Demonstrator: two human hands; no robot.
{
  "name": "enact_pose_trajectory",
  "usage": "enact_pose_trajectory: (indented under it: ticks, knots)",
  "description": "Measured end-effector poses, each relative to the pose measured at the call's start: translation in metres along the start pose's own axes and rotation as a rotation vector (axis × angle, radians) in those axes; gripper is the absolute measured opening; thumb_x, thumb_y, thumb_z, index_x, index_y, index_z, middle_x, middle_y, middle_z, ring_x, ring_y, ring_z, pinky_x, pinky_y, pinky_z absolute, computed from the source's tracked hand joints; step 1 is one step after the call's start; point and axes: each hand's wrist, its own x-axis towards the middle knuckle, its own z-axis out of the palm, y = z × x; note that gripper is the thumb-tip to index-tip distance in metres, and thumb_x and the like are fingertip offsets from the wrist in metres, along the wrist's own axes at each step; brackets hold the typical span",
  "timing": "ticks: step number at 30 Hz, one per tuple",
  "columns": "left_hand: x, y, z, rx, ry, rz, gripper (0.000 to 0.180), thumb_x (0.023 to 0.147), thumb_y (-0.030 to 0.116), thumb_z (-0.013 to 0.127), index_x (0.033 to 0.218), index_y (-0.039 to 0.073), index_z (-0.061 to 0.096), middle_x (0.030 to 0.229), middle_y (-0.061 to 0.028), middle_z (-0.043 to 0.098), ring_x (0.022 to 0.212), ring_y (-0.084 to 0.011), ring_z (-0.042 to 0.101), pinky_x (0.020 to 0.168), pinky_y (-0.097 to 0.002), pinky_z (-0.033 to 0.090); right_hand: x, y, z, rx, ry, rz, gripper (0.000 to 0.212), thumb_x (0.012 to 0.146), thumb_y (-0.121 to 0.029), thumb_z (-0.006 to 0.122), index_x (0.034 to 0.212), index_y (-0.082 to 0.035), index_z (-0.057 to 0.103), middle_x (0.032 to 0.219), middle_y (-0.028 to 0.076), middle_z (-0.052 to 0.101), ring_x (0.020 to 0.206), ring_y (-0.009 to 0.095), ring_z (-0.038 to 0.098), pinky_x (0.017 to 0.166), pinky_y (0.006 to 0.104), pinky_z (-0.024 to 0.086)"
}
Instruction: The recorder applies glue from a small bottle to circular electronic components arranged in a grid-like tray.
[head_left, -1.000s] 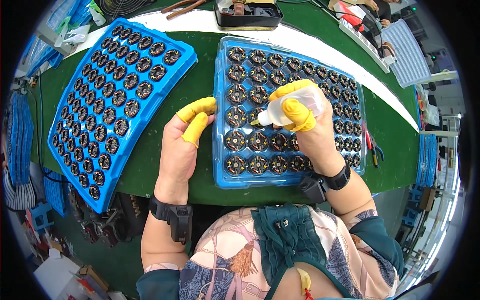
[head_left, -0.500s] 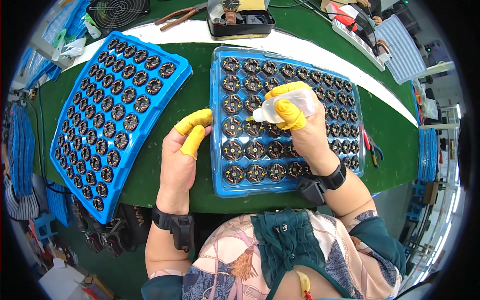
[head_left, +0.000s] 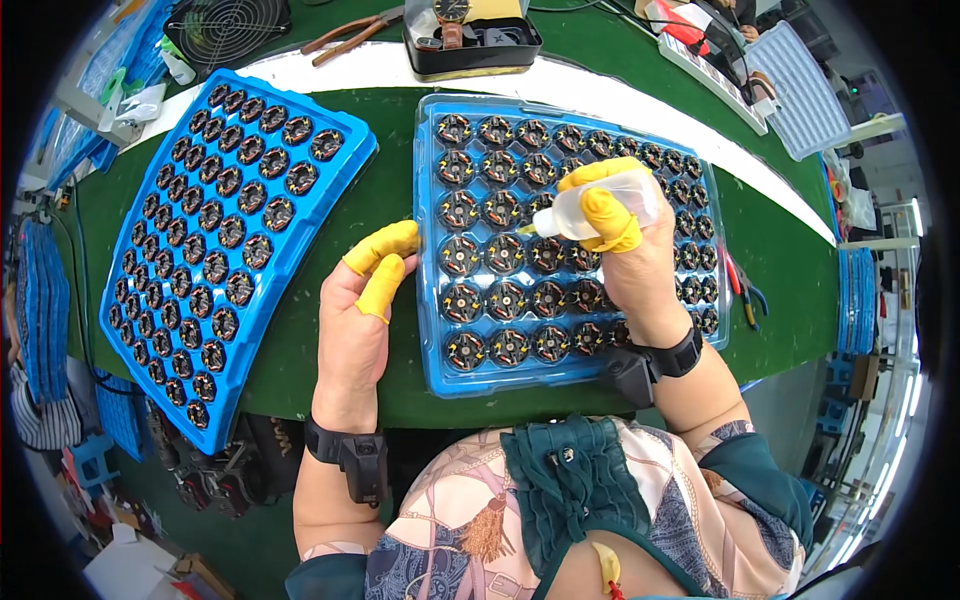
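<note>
My right hand (head_left: 630,250), in yellow finger cots, is wrapped round a translucent squeeze bottle (head_left: 572,212). The bottle lies tilted, its thin yellowish tip pointing left over a blue tray (head_left: 432,378). Rows of round black motor stators (head_left: 467,302) with red and yellow bits fill that tray. Its lower right part is partly hidden by my hand and wrist. At the tray's left rim my left hand (head_left: 365,290) is closed, thumb and forefinger in yellow cots pinching the edge.
A second blue tray (head_left: 362,160) of similar stators lies angled on the left. Cutting pliers (head_left: 747,290) rest right of the nearer tray. Along the back are brown-handled pliers (head_left: 350,38), a black box (head_left: 475,58) with a watch, a fan grille (head_left: 228,32) and a power strip (head_left: 712,80).
My right hand has moved the bottle to the right and slightly up, so its tip is over a neighbouring spot. The left hand stays at the rim. The whole view has shifted slightly.
</note>
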Motion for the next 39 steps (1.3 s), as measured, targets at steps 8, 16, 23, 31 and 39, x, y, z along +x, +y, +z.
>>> enact_pose_trajectory:
  ticks: [8,16,23,31,39]
  knots:
    - [-0.001,0.000,-0.001,0.037,-0.009,0.000,0.026,0.089,0.008,0.048,0.112,-0.003,0.053,0.114,-0.0125,0.055,0.107,-0.0206,0.052,0.096,-0.0347,0.038,-0.001,-0.003,-0.010,-0.001,0.038,0.020,0.018,0.080,-0.014,0.065,0.090,-0.003,0.055,0.078,0.005,0.061,0.072,0.013,0.061,0.066,0.0250,0.049]
    - [-0.001,0.001,0.000,0.043,-0.002,-0.005,0.026,0.089,0.007,0.047,0.112,-0.003,0.052,0.115,-0.0134,0.055,0.107,-0.0210,0.052,0.095,-0.0340,0.039,0.000,0.003,-0.009,-0.106,0.032,0.007,0.017,0.080,-0.015,0.065,0.089,-0.004,0.055,0.079,0.004,0.060,0.073,0.011,0.060,0.066,0.0249,0.049]
    - [-0.001,0.000,-0.001,0.038,-0.009,-0.003,0.026,0.088,0.006,0.048,0.112,-0.003,0.052,0.114,-0.0136,0.055,0.107,-0.0213,0.052,0.095,-0.0342,0.039,-0.004,-0.010,-0.007,0.020,0.046,0.024,0.017,0.079,-0.014,0.065,0.089,-0.003,0.056,0.079,0.004,0.061,0.073,0.011,0.060,0.066,0.0246,0.049]
    - [0.000,0.000,0.000,0.010,0.002,0.008,0.026,0.088,0.005,0.049,0.112,-0.003,0.053,0.110,-0.0103,0.057,0.102,-0.0165,0.054,0.091,-0.0296,0.042,-0.029,-0.014,-0.013,-0.056,0.005,0.047,0.024,0.077,-0.018,0.067,0.091,-0.002,0.056,0.083,0.007,0.061,0.075,0.014,0.061,0.068,0.0262,0.049]
    - [0.001,-0.002,-0.001,0.002,0.002,0.003,0.026,0.088,0.006,0.050,0.112,-0.003,0.053,0.110,-0.0104,0.057,0.102,-0.0166,0.054,0.090,-0.0296,0.042,-0.032,-0.011,-0.010,-0.033,-0.003,0.168,0.031,0.075,-0.023,0.070,0.092,-0.002,0.056,0.084,0.008,0.062,0.076,0.015,0.061,0.069,0.0265,0.049]
